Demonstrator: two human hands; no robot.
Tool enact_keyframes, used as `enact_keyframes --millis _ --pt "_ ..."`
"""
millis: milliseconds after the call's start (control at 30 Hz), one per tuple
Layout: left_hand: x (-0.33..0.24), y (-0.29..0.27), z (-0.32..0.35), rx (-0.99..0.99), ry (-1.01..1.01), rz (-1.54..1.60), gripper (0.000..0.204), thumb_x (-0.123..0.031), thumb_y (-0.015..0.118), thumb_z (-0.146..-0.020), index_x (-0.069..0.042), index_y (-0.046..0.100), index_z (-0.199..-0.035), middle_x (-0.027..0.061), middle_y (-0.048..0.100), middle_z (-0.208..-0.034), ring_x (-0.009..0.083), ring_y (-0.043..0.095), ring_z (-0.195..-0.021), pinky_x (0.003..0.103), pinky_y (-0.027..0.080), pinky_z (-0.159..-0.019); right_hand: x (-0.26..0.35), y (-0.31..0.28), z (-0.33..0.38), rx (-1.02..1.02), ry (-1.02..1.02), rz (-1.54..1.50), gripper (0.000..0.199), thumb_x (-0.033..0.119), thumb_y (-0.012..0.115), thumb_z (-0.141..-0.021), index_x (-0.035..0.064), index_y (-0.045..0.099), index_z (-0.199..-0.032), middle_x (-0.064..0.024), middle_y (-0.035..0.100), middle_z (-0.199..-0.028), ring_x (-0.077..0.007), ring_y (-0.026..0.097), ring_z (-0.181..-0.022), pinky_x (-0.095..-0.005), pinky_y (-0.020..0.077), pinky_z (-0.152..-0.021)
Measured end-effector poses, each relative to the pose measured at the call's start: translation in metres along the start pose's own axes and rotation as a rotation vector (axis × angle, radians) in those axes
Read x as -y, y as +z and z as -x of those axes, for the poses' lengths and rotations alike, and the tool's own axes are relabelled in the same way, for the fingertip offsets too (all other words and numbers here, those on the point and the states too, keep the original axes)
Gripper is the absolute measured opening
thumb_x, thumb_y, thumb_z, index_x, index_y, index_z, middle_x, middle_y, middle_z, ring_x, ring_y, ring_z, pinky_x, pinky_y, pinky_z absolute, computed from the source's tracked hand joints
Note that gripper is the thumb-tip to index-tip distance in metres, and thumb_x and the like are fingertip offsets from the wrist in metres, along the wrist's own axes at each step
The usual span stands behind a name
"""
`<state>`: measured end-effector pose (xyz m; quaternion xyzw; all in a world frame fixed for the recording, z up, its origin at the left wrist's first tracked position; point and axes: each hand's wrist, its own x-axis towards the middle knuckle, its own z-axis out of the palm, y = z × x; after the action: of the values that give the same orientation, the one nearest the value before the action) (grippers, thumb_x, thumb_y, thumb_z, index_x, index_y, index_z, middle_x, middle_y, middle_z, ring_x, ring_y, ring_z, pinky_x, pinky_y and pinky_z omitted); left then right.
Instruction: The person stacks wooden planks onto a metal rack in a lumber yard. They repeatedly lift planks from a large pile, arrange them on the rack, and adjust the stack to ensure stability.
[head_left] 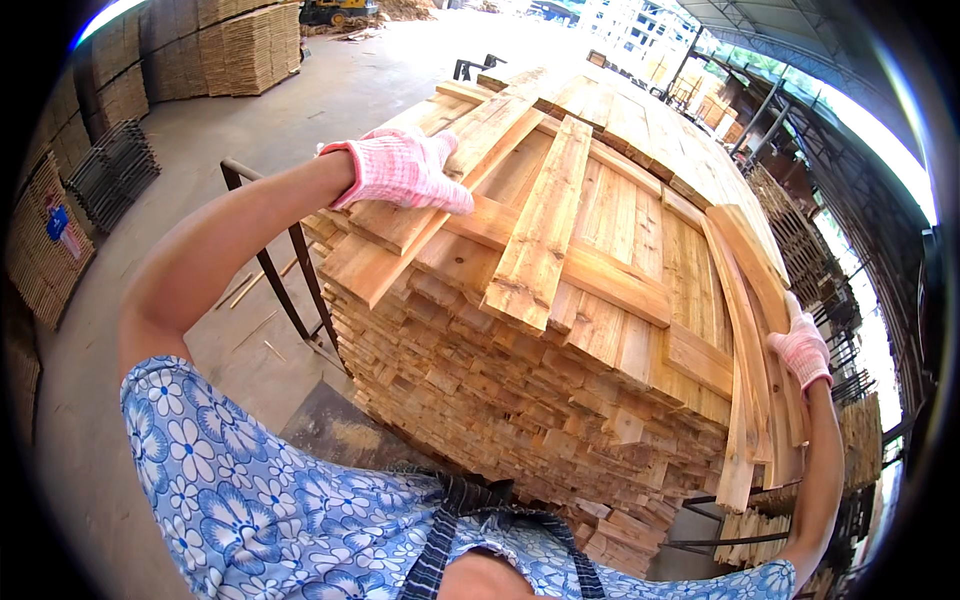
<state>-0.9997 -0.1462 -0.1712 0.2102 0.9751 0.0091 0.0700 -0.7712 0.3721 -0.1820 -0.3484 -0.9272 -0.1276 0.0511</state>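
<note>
My left hand, in a pink-and-white knit glove, lies over a wooden plank at the left of a tall lumber stack, thumb and fingers apart across it. At the stack's right side, my right hand, gloved alike, is closed at the outer edge of a long board tilted up on its side. Its fingertips are partly hidden behind the wood. Beside that board, several narrow curved strips lean together. Between my hands, a loose plank lies lengthwise over a crosswise board.
Below the top layer, the stack's near face shows many uneven board ends. A dark metal frame stands at its left. Further left are tall wood stacks and a dark rack pile. Scraps lie on the concrete floor.
</note>
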Motion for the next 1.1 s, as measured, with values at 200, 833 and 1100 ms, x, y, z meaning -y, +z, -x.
enact_keyframes --millis 200,833,1100 --pt "0.008 0.019 -0.012 -0.06 0.033 0.231 0.086 -0.055 0.067 -0.085 -0.012 0.039 -0.154 0.02 0.057 -0.142 0.0346 0.057 -0.13 0.041 0.046 -0.108 0.069 -0.061 0.02 0.094 -0.225 -0.566 0.085 0.031 0.067 -0.079 0.0066 0.036 -0.154 -0.0236 0.065 -0.107 -0.0302 0.066 -0.096 -0.0394 0.0542 -0.087" --pt "0.002 0.005 -0.05 -0.203 0.179 0.146 0.084 -0.065 0.056 -0.09 -0.019 0.034 -0.158 0.0273 0.049 -0.145 0.041 0.056 -0.13 0.051 0.046 -0.107 0.254 -0.01 -0.06 0.094 -0.459 -0.395 0.089 0.056 0.057 -0.09 0.0092 0.028 -0.16 -0.0241 0.045 -0.154 -0.0378 0.047 -0.14 -0.0413 0.0377 -0.114" --pt "-0.013 0.026 -0.063 -0.239 0.111 0.095 0.075 -0.047 0.061 -0.086 -0.01 0.046 -0.149 0.0287 0.055 -0.139 0.0445 0.058 -0.124 0.051 0.049 -0.103 0.269 0.016 -0.05 0.068 -0.421 -0.445 0.088 0.06 0.057 -0.09 0.0138 0.029 -0.16 -0.0284 0.039 -0.156 -0.0427 0.043 -0.141 -0.0457 0.0356 -0.116"
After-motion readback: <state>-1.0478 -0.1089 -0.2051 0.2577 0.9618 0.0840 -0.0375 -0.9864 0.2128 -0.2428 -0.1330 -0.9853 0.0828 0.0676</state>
